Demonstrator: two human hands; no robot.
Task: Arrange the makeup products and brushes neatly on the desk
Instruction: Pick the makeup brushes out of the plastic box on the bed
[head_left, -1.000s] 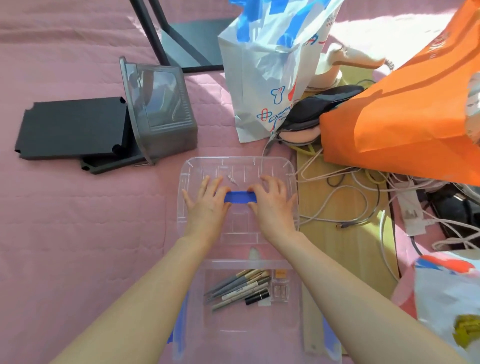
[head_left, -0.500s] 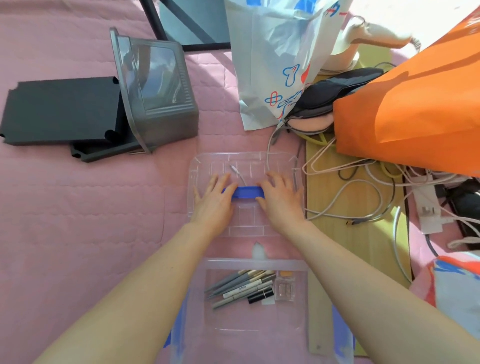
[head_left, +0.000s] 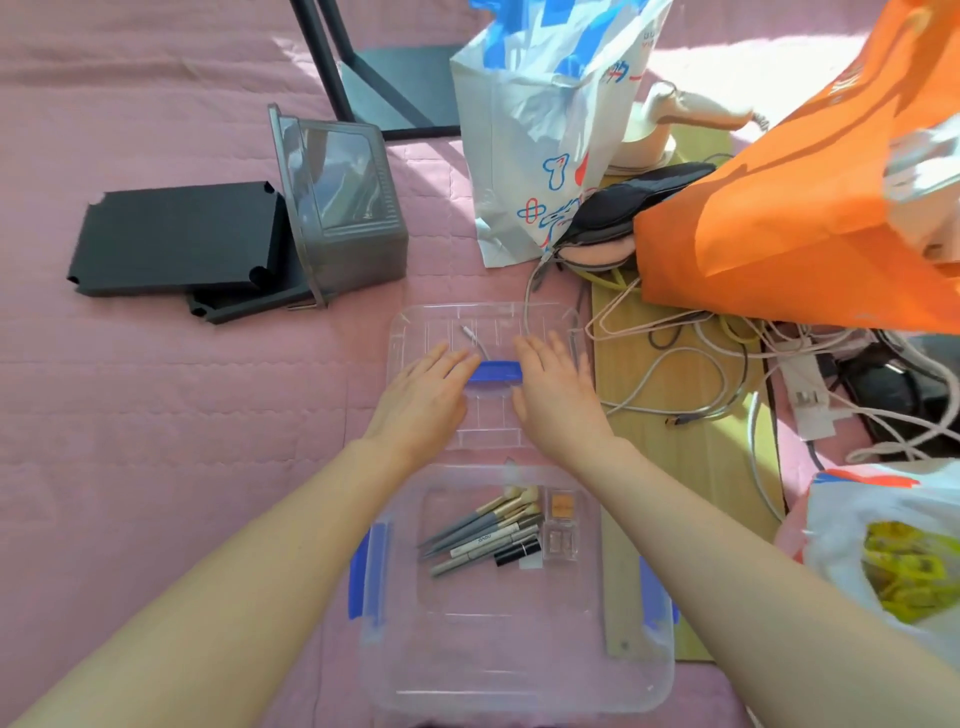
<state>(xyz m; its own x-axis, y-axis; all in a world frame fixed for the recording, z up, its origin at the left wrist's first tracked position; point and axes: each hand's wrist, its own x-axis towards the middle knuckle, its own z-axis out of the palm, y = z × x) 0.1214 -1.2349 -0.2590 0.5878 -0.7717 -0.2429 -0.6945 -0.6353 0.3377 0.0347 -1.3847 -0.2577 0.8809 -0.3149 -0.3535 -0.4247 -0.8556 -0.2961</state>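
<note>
**Lid off, bin loaded**

Left hand (head_left: 423, 397) and right hand (head_left: 558, 397) lie flat on the clear lid (head_left: 488, 322), fingers straight, either side of its blue handle (head_left: 494, 372), gripping nothing. Behind the wrists, the clear bin (head_left: 519, 696) holds brushes (head_left: 488, 522) and two compacts (head_left: 562, 506).

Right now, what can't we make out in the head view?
Head view only.
- Print on the grey-handled makeup brushes and pens: too small to read.
- Orange fabric bag: contents hidden by its cloth; cut off by the right edge.
- Clear plastic lid with blue handle: partly covered by the left hand and right hand.
- Black metal stand: top cut off by the upper edge.
</note>
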